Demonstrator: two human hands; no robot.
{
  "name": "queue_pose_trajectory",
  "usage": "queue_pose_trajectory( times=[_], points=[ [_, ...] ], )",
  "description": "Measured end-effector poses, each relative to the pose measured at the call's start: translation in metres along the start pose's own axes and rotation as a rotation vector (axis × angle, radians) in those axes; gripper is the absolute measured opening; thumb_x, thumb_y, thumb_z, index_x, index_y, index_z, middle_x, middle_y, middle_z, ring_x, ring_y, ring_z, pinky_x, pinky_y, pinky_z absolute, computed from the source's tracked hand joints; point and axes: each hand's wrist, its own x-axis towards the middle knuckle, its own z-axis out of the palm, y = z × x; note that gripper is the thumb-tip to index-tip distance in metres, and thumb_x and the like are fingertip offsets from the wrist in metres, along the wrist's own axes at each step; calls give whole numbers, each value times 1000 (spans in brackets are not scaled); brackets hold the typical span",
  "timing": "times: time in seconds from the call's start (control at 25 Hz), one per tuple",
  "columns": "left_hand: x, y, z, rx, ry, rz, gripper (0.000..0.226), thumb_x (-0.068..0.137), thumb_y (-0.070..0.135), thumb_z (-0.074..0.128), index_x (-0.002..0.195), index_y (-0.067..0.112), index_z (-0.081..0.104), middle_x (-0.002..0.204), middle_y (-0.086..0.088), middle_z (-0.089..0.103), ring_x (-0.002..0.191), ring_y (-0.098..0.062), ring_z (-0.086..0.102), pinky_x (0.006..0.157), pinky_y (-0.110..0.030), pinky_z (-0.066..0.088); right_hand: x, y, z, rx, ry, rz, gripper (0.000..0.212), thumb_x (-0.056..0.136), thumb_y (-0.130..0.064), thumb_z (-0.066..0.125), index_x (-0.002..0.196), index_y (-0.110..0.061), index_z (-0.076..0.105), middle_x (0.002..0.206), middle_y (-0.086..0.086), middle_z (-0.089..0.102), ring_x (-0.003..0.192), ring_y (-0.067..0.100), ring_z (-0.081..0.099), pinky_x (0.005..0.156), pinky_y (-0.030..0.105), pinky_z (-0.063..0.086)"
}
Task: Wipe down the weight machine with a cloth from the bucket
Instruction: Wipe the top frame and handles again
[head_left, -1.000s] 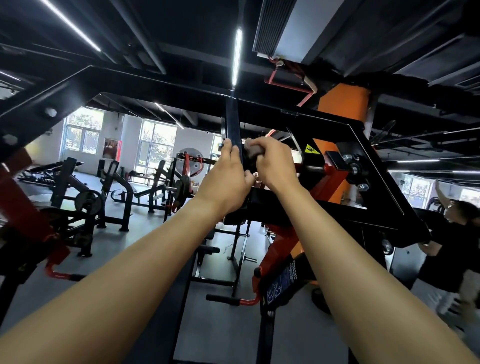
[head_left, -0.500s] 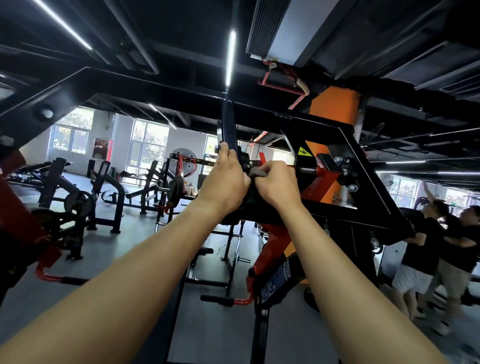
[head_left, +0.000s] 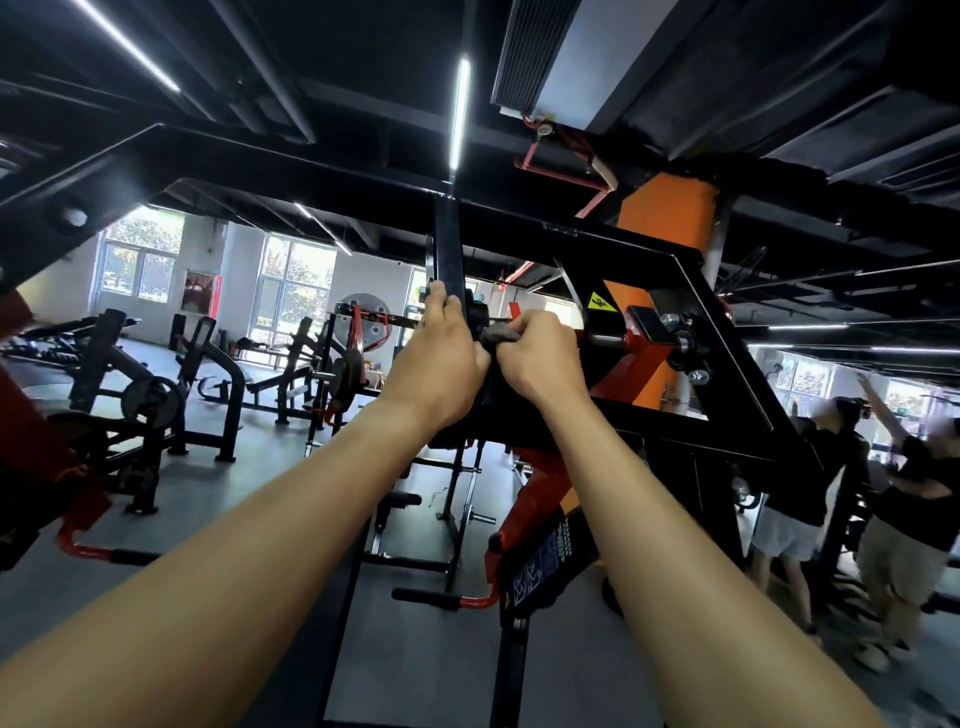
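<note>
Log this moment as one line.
step: wiping machine | left hand: grips vertical black bar | right hand: holds grey cloth beside the bar, under machine frame

Most of the crumpled grey cloth (head_left: 500, 335) buried in the right hand (head_left: 540, 361), left hand (head_left: 441, 358) fingertips hidden behind the black steel upright (head_left: 449, 249) — two bystanders (head_left: 904, 519) at right blurred, blue label (head_left: 540, 566) print unreadable.

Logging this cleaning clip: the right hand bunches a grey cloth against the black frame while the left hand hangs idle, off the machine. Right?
Not quite. In the head view the left hand grips the machine's upright black bar rather than hanging idle. The rest stands: the right hand bunches a grey cloth against the black frame.
</note>
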Motion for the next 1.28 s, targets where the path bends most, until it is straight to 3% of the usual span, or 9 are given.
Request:
queue_pose_trajectory(
  times=[0.08, 0.24, 0.44, 0.56, 0.68, 0.76, 0.92, 1.12, 1.28],
  points=[
    [-1, 1, -1, 7, -13, -12, 63, 101, 21, 47, 155, -1, 24, 169, -15, 2, 139, -38, 44, 101, -42, 43, 3, -1, -3, 3, 26, -43, 22, 84, -7, 60, 97, -17, 74, 99, 3, 72, 92, 21, 66, 72, 26, 50],
    [1, -1, -1, 6, -11, 12, 59, 100, 20, 47, 152, -1, 28, 169, -16, 4, 138, -38, 44, 100, -44, 44, 1, -11, 5, 240, 217, -258, 42, 79, 6, 51, 104, -21, 71, 103, -7, 72, 97, 7, 65, 84, 20, 52],
    [3, -7, 3, -2, 30, 37, 57, 100, 23, 50, 151, 2, 31, 167, -16, 12, 141, -38, 38, 105, -47, 44, 23, -12, 15, 61, 77, -291, 36, 88, 0, 50, 105, -23, 72, 101, -9, 71, 87, 6, 54, 77, 24, 40],
    [4, -10, 4, -17, 27, 44, 60, 98, 23, 53, 150, 3, 31, 165, -14, 14, 143, -37, 32, 107, -44, 41, 48, -22, 19, 49, -23, -304, 32, 92, -4, 45, 99, -25, 67, 100, -7, 70, 97, 15, 62, 89, 31, 48],
    [5, -13, 4, -47, 35, 58, 59, 96, 25, 58, 147, 7, 35, 165, -13, 15, 144, -36, 31, 110, -42, 38, 43, -22, 21, 36, -84, -330, 34, 94, -7, 42, 108, -24, 67, 101, -9, 63, 101, 16, 57, 97, 34, 43],
    [5, -13, 5, -47, 44, 50, 58, 96, 25, 57, 148, 9, 36, 164, -13, 16, 145, -36, 31, 111, -43, 38, 35, -10, 18, 42, -57, -345, 37, 93, -10, 44, 116, -25, 69, 110, -8, 70, 103, 15, 59, 92, 31, 45],
    [3, -9, 7, 4, 55, 48, 55, 98, 22, 49, 148, 3, 34, 164, -17, 15, 141, -39, 34, 109, -44, 39, 49, -11, 19, 38, -99, -288, 43, 101, -12, 44, 140, -22, 58, 129, 2, 69, 121, 22, 60, 98, 30, 45],
    [1, -8, 2, -22, 23, 48, 56, 96, 15, 52, 147, 3, 33, 165, -15, 12, 142, -40, 33, 109, -44, 38, 38, -19, 23, 54, -101, -340, 40, 94, -11, 43, 124, -25, 65, 119, -2, 71, 113, 21, 61, 99, 41, 48],
    [-2, -6, 2, -9, 6, 31, 56, 98, 15, 50, 148, 1, 31, 166, -17, 9, 144, -40, 30, 111, -48, 38, 22, -5, 11, 45, -82, -409, 54, 88, -1, 50, 136, -23, 63, 131, 1, 66, 122, 20, 57, 105, 37, 46]
  ],
)
